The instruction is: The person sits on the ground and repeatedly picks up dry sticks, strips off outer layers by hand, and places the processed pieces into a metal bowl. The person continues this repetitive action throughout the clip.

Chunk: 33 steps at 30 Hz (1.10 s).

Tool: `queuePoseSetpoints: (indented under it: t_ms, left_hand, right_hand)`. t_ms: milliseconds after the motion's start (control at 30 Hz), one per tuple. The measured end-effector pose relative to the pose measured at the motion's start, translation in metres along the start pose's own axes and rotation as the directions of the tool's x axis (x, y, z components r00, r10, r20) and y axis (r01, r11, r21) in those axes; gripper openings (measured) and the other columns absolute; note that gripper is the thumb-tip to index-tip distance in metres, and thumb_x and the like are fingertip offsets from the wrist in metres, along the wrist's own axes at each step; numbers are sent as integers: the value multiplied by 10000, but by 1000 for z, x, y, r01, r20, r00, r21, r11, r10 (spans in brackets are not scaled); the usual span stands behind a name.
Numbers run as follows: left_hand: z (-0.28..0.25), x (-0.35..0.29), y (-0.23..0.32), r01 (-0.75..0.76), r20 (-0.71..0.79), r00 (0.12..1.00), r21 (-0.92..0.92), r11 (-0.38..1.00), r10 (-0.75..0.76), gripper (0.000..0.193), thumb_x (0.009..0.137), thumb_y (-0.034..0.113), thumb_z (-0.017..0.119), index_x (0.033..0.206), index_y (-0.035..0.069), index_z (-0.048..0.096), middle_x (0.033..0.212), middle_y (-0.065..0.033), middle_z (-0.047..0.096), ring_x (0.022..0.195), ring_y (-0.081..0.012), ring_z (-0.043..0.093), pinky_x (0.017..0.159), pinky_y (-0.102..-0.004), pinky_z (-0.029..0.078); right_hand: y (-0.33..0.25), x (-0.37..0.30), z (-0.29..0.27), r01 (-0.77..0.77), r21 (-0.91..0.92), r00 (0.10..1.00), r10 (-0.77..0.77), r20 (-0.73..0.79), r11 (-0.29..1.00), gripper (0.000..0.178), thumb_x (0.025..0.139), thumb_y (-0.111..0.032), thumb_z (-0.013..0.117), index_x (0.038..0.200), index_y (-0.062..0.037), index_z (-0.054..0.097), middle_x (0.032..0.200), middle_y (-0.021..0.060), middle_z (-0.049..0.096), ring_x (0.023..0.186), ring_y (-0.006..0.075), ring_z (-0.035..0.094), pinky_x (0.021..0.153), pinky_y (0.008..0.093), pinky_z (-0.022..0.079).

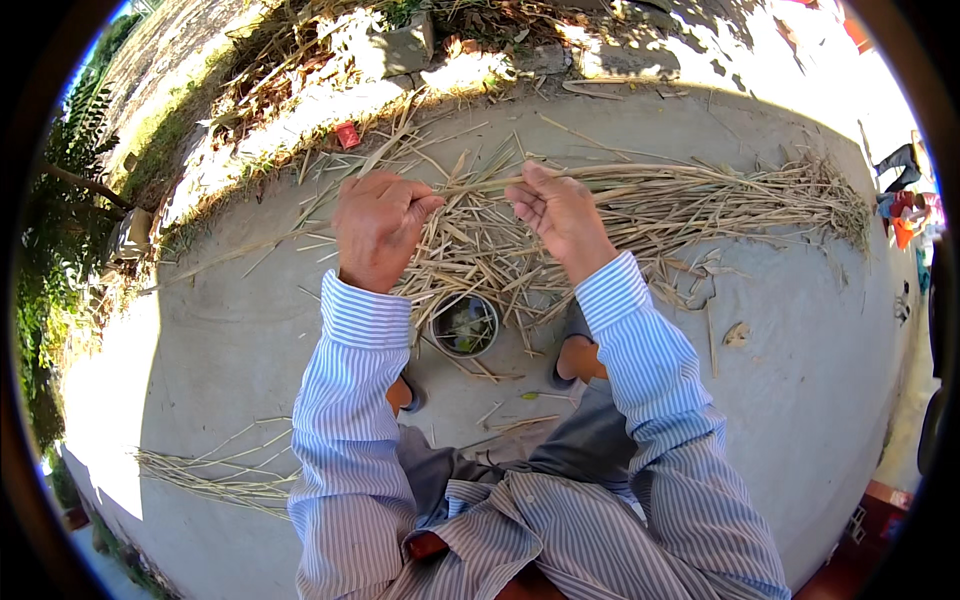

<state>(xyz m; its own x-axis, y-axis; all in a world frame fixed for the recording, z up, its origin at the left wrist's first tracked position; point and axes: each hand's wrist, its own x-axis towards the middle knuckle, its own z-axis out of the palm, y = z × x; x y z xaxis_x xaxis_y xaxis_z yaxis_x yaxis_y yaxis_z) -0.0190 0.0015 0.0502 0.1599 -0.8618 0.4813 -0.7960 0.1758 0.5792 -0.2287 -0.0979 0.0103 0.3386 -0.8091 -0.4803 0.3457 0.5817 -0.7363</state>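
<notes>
Dry straw-coloured stalks (690, 205) lie in a long heap in front of me, their bushy ends to the right. My left hand (380, 225) is closed, thumb against the curled fingers, on a dry stalk (472, 187) above the heap. That stalk runs across to my right hand (562, 215), which pinches it between thumb and fingers. Both hands are raised over the heap, a short gap apart. Short cut pieces of stalk (450, 270) lie scattered beneath them. Between my feet and the heap stands a round metal bowl (465, 328) with dark liquid and bits of leaf inside.
A smaller bundle of stalks (215, 478) lies on the concrete floor (230, 370) at the lower left. Near the far edge is a small red container (347, 135), with stone blocks (400, 48) and dry leaves beyond. Clothes (905, 210) lie at the far right.
</notes>
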Motion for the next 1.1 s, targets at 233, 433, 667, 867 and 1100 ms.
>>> queuePoseSetpoints:
  t_ms: [233, 433, 667, 867, 1100]
  left_hand:
    - [-29, 14, -3, 64, -32, 998, 157, 986, -60, 196, 830, 256, 690, 886, 69, 666, 867, -59, 681, 840, -217, 604, 764, -365, 431]
    - [-12, 5, -18, -132, 175, 980, 242, 961, 91, 136, 773, 232, 701, 797, 113, 640, 716, -36, 628, 747, -235, 585, 712, -391, 386]
    - [-71, 4, -50, -33, 85, 996, 461, 887, -7, 147, 754, 242, 704, 793, 125, 625, 742, -8, 643, 789, -215, 587, 750, -393, 364]
    - [3, 12, 1, -343, 90, 938, 370, 863, 334, 184, 719, 220, 740, 836, 114, 646, 798, -10, 655, 774, -220, 607, 741, -381, 397]
    - [-5, 17, -10, -315, 130, 948, 245, 917, 291, 159, 729, 192, 731, 833, 104, 649, 756, -35, 650, 724, -225, 602, 691, -366, 401]
  right_hand:
    - [17, 2, 8, -21, 49, 995, 17, 97, 999, 293, 921, -176, 614, 1138, 11, 549, 1031, 103, 638, 982, 201, 631, 815, 286, 513]
    - [22, 3, 14, -41, 129, 992, 24, 127, 991, 254, 927, -173, 603, 1108, -2, 555, 1019, 103, 643, 953, 199, 634, 782, 280, 518]
    - [-16, 21, -34, 60, 121, 990, -44, -136, 991, 184, 931, -198, 603, 996, -27, 580, 959, 106, 648, 898, 199, 650, 702, 263, 530]
    - [9, 4, 1, 10, 83, 1000, -11, 13, 997, 198, 920, -215, 623, 981, -32, 579, 945, 108, 644, 891, 202, 655, 713, 285, 523]
    - [-5, 13, -21, 69, 104, 994, -59, -91, 992, 235, 913, -222, 634, 1044, -32, 587, 964, 82, 654, 935, 190, 636, 704, 276, 506]
